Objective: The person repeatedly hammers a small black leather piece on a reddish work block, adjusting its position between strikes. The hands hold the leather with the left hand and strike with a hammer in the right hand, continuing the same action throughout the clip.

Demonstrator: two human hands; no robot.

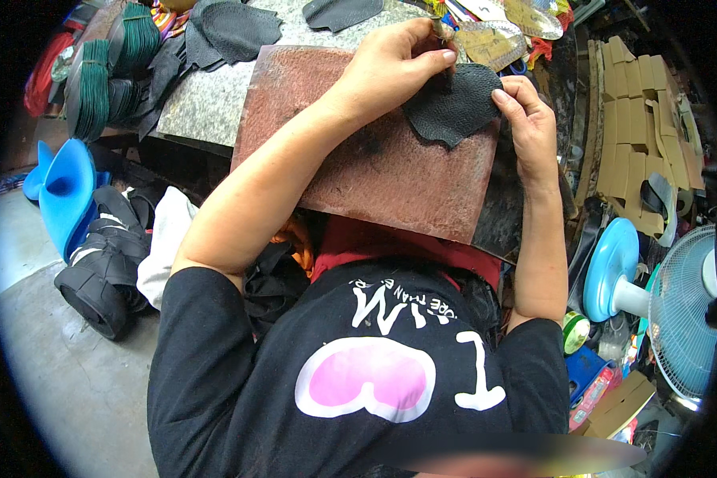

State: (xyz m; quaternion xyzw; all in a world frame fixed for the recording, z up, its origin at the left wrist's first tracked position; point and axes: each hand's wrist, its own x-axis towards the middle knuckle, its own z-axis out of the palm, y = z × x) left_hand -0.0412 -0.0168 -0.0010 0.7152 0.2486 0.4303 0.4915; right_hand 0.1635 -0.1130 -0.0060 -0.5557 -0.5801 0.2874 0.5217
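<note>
A black, textured leather-like piece lay over the upper right part of a reddish-brown board, in front of a grey speckled table. The person's right hand had a closed, pinching grip on its right edge. The left hand curled at its upper left edge, thumb near fingers; whether that grip held anything was unclear. Similar dark pieces lay beyond.

The black piece looks leathery with a pebbled, faintly shiny grain, the reddish-brown board rough and scuffed, the speckled tabletop stone-like, the blue fan base smooth, glossy plastic, the tan boxes matt cardboard, and the shirt matt cloth.
</note>
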